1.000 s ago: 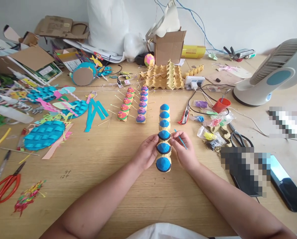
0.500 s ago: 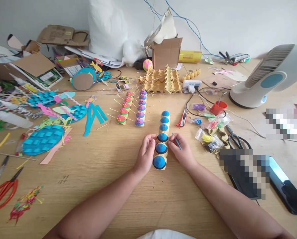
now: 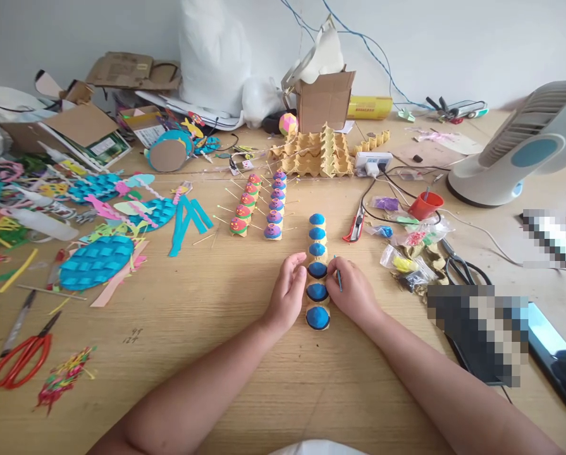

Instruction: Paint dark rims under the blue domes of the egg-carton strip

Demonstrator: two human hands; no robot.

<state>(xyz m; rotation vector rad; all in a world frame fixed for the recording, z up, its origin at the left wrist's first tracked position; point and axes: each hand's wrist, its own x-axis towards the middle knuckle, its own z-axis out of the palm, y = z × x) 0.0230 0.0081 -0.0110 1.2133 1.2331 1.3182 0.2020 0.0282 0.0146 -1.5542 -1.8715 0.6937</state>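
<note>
Between my hands lies a strip of egg carton (image 3: pixel 317 318), running away from me, its several cups topped with blue clay. Dark bands ring the bases of the nearer cups. Just left of the strip is my left hand (image 3: pixel 286 292), fingers loosely curved and apart, holding nothing. My right hand (image 3: pixel 353 289) pinches a thin blue stick (image 3: pixel 339 279) while its fingertips rest against the strip's right side. Farther off stand two finished-looking egg-carton caterpillars, one red and green (image 3: pixel 243 213), the other purple and blue (image 3: pixel 274 218), with thin sticks poking out of their sides.
Left are blue woven paper ovals (image 3: pixel 97 263), red-handled scissors (image 3: pixel 21 360) and paper scraps. A red utility knife (image 3: pixel 355 224), bagged clay (image 3: pixel 408 264), a red cup (image 3: pixel 425 205), black scissors (image 3: pixel 465 265) and a phone (image 3: pixel 560 360) lie right. Behind are egg trays (image 3: pixel 311 155) and a fan (image 3: pixel 515 151).
The view has shifted slightly. My left hand has come away from the strip, its fingers loosening. My right hand stays at the strip's side with the stick, which now stands more upright.
</note>
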